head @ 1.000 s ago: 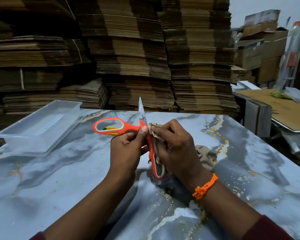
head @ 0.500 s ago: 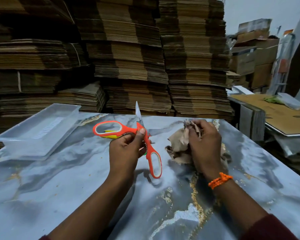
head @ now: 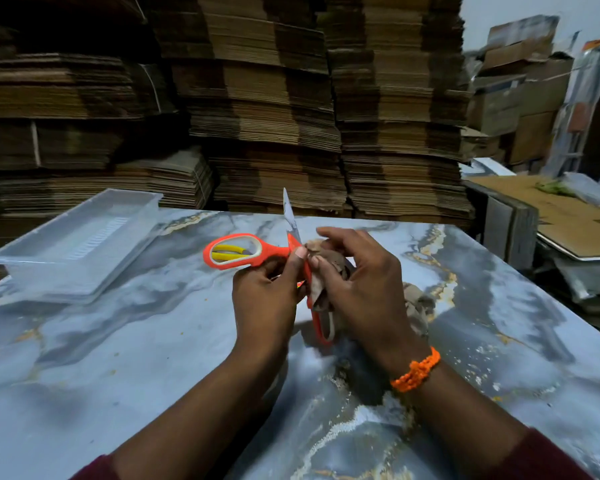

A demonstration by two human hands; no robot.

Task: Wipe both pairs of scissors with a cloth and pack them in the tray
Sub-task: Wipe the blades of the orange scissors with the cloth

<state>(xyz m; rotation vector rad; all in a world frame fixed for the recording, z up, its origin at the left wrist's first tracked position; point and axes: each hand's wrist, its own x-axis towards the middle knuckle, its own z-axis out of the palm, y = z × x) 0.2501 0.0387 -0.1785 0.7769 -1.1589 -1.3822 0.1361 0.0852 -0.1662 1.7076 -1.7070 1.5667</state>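
A pair of scissors (head: pixel 257 258) with smooth orange plastic handles is held above the tabletop (head: pixel 118 358), to the right of the tray (head: pixel 49 282) and well apart from it. The handles are spread: one oval loop is directed toward the tray, the other toward the person. A thin, pointed metal blade (head: pixel 289 216) is raised upright. The left hand (head: pixel 264 299) is clamped on the scissors at the pivot, with the thumb pressed beside the blade root. A crumpled beige cloth (head: pixel 329 268) is gripped by the curled fingers of the right hand (head: pixel 364 292) and is pressed against the scissors just below the pivot. A knotted orange bracelet (head: pixel 416 370) is worn on the right wrist. The tray is noted as a shallow rectangle of clear plastic with a ribbed floor. The tabletop is glossy, marbled grey-blue with gold veins. Stacks of flat corrugated cardboard (head: pixel 257 98) are recorded behind the tray.
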